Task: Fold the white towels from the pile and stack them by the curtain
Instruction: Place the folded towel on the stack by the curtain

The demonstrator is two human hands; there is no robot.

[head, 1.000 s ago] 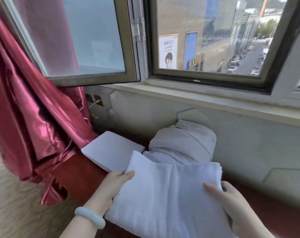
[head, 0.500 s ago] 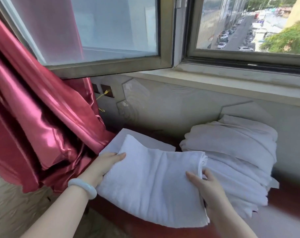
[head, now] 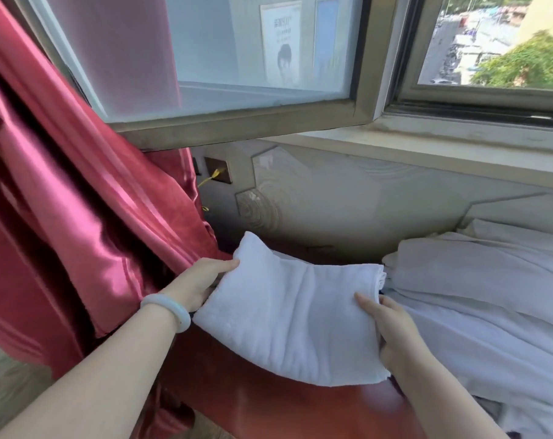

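— Hands?
— Both arms reach forward. Left hand (head: 202, 280) and right hand (head: 395, 331) pinch the folded towel (head: 294, 321) by its side edges, thumbs on top, fingers (head: 393, 308) underneath.
— Where is it?
— Over the red surface (head: 300, 410), between curtain (head: 78, 217) and pile (head: 490, 296). The poster (head: 281, 45) has writing, but it's unreadable.

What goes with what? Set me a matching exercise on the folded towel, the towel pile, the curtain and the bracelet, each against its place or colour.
Column one:
1. folded towel
2. towel pile
3. curtain
4. bracelet

Column two:
A. shiny red, hanging at the left
B. pale ring on the left wrist
C. held at its ends by the left hand and right hand
D. heaped loosely at the right, below the window

Pairs: 1-C, 2-D, 3-A, 4-B
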